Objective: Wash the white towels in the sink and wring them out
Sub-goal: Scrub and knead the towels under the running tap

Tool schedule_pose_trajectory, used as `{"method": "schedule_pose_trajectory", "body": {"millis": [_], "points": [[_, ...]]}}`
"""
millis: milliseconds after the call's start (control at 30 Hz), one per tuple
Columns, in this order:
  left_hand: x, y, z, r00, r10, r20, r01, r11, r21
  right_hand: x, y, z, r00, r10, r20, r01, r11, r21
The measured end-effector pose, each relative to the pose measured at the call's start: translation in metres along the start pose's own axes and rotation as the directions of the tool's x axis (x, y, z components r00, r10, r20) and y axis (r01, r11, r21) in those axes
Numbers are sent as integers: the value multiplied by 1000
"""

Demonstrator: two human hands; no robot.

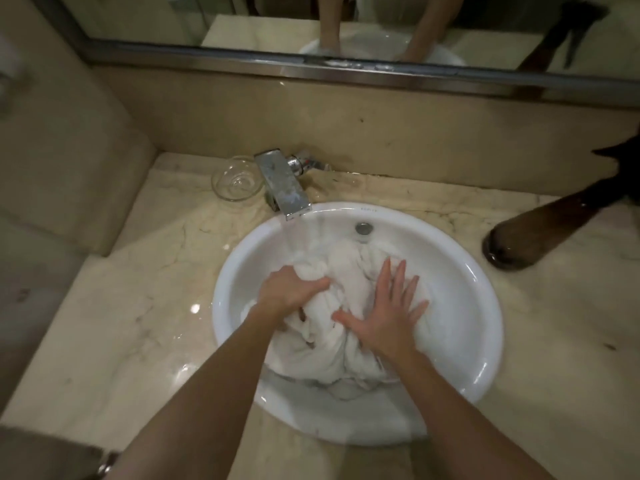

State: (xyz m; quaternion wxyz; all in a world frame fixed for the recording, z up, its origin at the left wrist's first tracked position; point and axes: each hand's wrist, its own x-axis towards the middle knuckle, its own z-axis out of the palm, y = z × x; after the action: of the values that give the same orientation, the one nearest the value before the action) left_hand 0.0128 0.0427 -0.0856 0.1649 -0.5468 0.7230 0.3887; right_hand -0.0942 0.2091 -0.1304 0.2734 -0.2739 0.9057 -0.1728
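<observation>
Wet white towels (341, 271) lie bunched in the round white sink (464, 292). Water runs from the square chrome faucet (282, 183) onto the towels' far left part. My left hand (289, 289) grips a fold of towel on the left, fingers curled into the cloth. My right hand (389, 315) lies flat on the towels to the right, fingers straight and spread, pressing down. Parts of the towels are hidden beneath both hands.
A clear glass dish (235, 181) stands on the marble counter (114, 323) left of the faucet. A dark hair dryer (540, 233) lies on the counter at the right. A mirror (346, 22) runs along the back wall. The overflow hole (363, 227) sits at the sink's far wall.
</observation>
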Motion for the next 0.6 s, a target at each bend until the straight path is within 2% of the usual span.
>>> {"method": "schedule_pose_trajectory", "body": {"millis": [133,200,300,433,533,600], "points": [[-17,-9,-4,998,-55,32,58,995,-80,-29,3,-2,964,212,164,-228,969,91],[-27,-9,-5,997,-74,26,76,994,-80,-33,8,-10,942,259,213,-291,947,135],[-46,-8,0,997,-65,-37,63,997,-33,-34,25,-16,961,192,200,-223,963,149],[-60,-9,9,997,-30,-77,34,998,51,-28,45,-21,986,23,165,-45,990,130],[-46,-1,3,998,3,-67,10,982,190,-22,49,-32,974,-97,203,61,982,179],[-32,15,2,993,74,-95,-36,934,355,-17,48,-36,964,-130,231,90,980,176]]}}
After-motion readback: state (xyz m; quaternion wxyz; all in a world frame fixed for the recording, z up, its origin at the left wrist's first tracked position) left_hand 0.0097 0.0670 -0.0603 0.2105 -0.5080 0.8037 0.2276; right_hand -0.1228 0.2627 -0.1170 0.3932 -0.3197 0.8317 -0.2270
